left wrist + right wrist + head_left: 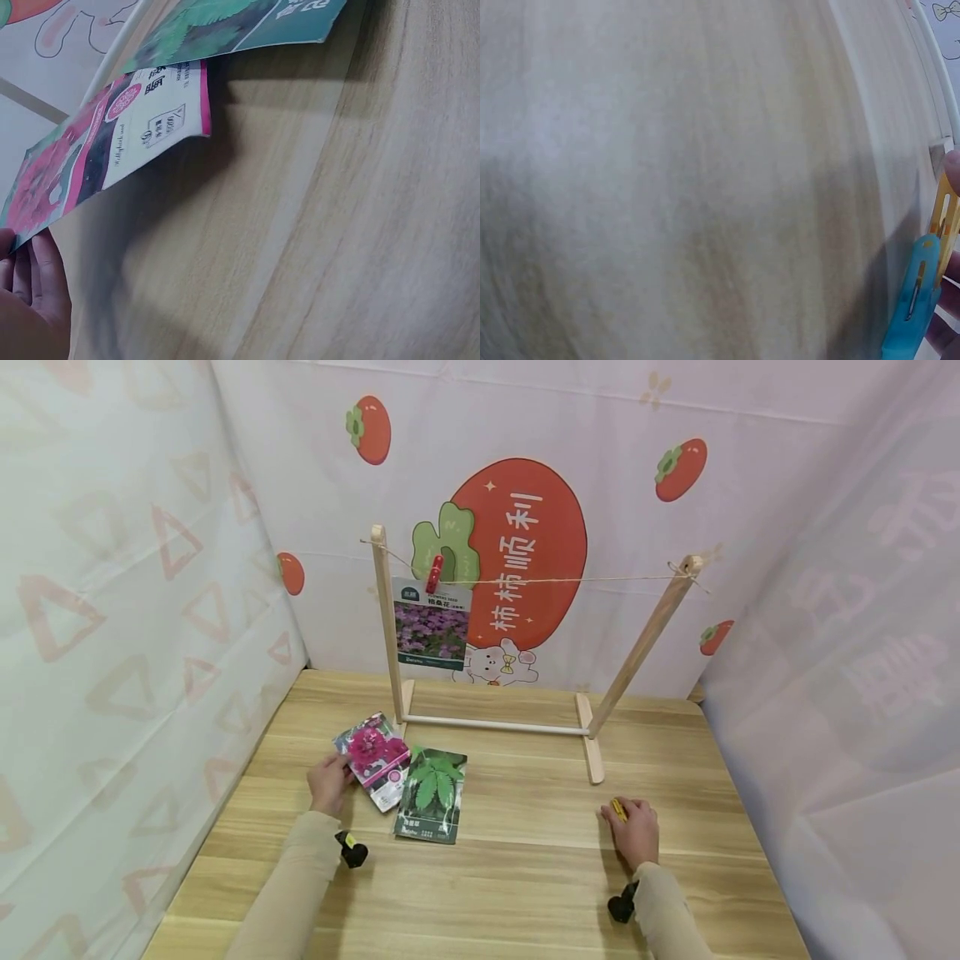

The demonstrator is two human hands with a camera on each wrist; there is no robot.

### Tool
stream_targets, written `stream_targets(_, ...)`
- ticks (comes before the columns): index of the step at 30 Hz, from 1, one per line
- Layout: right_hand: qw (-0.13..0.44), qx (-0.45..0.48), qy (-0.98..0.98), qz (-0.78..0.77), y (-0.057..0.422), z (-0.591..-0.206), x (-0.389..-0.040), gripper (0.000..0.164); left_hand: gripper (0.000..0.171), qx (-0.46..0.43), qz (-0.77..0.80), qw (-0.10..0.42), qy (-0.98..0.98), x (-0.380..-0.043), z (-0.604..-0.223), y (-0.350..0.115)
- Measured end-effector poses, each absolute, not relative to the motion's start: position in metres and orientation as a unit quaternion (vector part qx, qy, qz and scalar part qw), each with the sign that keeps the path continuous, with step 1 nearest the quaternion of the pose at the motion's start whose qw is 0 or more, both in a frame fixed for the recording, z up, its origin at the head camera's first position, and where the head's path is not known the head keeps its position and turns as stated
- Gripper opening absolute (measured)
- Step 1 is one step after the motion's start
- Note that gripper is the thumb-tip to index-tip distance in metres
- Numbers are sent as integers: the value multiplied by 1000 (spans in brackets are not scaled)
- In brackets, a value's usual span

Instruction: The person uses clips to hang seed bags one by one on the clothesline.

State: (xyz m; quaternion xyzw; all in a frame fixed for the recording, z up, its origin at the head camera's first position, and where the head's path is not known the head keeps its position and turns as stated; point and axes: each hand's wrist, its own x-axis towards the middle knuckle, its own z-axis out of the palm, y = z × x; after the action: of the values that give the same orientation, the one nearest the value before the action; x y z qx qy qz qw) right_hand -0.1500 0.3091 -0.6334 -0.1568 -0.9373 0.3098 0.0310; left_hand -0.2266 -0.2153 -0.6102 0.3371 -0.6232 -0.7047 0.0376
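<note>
My left hand (327, 783) pinches the left edge of a seed packet with pink flowers (372, 758). In the left wrist view that packet (150, 127) tilts up from the table, its far end against a green-leaf seed packet (431, 795), which lies to its right. My right hand (636, 833) holds a yellow clothespin (618, 810) low over the right part of the table. A blue clothespin (913, 300) shows beside the yellow one in the right wrist view, also at the fingers. On the string, a red clothespin (434, 574) holds up a purple-flower seed packet (432, 631).
Behind the hands stands a wooden frame, with a left post (387, 627), a right post (641, 647) and a white bottom rod (495, 725). A thin string (570, 580) runs between the post tops. Printed cloth (630, 410) encloses the wooden table (517, 877).
</note>
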Motion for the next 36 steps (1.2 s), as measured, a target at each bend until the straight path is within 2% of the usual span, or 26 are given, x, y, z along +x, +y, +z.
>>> stream_targets(9,13,-153,-930,333,309,-627,-154,46,37,347,-709,64,-611,-227,-605,-227)
stream_targets(19,35,-143,-925,351,304,-617,-158,45,38,362,-700,84,-610,-223,-595,-235)
stream_targets(26,71,-131,-920,363,303,-613,-161,43,37,352,-708,94,-605,-222,-590,-241)
stream_targets(36,82,-134,-919,363,304,-601,-167,44,39,340,-722,97,-595,-225,-580,-235)
